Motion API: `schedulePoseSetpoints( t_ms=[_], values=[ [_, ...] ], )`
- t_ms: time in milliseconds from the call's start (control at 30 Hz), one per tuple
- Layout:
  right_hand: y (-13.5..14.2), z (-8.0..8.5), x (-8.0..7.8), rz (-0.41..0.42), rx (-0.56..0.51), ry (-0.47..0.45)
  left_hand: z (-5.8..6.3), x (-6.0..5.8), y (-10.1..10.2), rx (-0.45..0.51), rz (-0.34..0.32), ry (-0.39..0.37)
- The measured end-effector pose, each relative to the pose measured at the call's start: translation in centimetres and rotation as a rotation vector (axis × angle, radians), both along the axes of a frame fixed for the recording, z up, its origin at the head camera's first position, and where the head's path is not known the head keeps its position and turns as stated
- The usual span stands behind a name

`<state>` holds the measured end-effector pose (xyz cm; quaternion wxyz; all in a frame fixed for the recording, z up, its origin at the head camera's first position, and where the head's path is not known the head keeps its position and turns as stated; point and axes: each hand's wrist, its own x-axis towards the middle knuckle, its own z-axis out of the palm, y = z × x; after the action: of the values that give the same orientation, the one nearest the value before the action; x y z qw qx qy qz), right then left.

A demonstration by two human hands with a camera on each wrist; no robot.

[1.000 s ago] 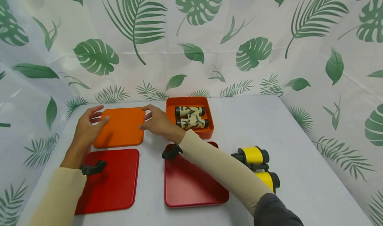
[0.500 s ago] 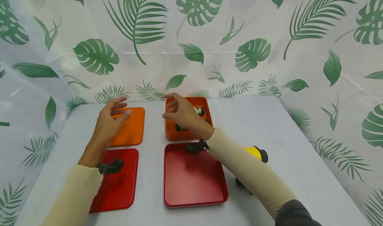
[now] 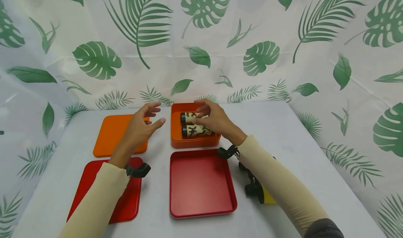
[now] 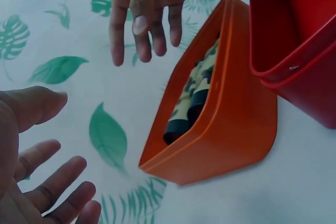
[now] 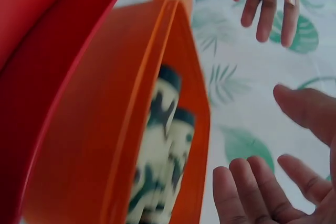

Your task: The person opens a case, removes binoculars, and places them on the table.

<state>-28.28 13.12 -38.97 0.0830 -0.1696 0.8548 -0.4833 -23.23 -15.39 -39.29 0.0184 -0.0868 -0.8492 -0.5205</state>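
Note:
Camouflage binoculars (image 3: pixel 196 130) lie inside an orange box (image 3: pixel 176 142) at the back of the table. My right hand (image 3: pixel 217 120) is over the box's right side, fingers loosely spread, hiding part of the binoculars. To the left of the box, my left hand (image 3: pixel 138 126) hovers above the right edge of a flat orange lid (image 3: pixel 110 133), its fingers apart. In the left wrist view both hands hold nothing, and the binoculars (image 4: pixel 197 95) rest low in the box (image 4: pixel 236 114). Neither hand visibly touches the box in the right wrist view.
A red box (image 3: pixel 201 185) stands in front of the orange one. A red lid (image 3: pixel 129 196) lies at front left, partly under my left forearm. Yellow and black binoculars (image 3: pixel 252 187) are at right, partly covered by my right sleeve. Leaf-printed cloth hangs behind.
Both hands have moved right, from either side of the orange lid towards the orange box. My right hand has passed over the box to its right side. The boxes and lids stay put.

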Motion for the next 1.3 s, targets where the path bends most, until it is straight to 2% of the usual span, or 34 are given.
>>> schedulePoseSetpoints(
  t_ms=[200, 400, 467, 600, 800, 1000, 1300],
  values=[
    [2.2, -1.0, -0.8, 0.012, 0.039, 0.011, -1.2, -1.4, 1.8, -0.102, -0.045, 0.026],
    [3.9, -2.2, -1.7, 0.0, 0.079, 0.006, -2.3, -2.1, 3.0, -0.133, -0.048, -0.024],
    [4.2, -2.4, -1.9, 0.01, 0.1, 0.006, -2.6, -2.4, 3.2, -0.154, -0.054, -0.015],
    [4.8, -2.7, -2.5, 0.034, 0.174, 0.025, -3.2, -3.1, 3.5, -0.221, -0.068, 0.009],
    [5.2, -3.1, -2.8, 0.071, 0.354, 0.057, -3.7, -3.8, 4.0, -0.318, -0.097, -0.031],
    [4.9, -3.3, -3.1, 0.109, 0.453, 0.072, -4.1, -4.3, 4.9, -0.329, -0.133, -0.09],
    [4.6, -3.5, -3.6, 0.16, 0.533, 0.107, -4.5, -5.0, 5.8, -0.369, -0.149, -0.093]
  ],
)
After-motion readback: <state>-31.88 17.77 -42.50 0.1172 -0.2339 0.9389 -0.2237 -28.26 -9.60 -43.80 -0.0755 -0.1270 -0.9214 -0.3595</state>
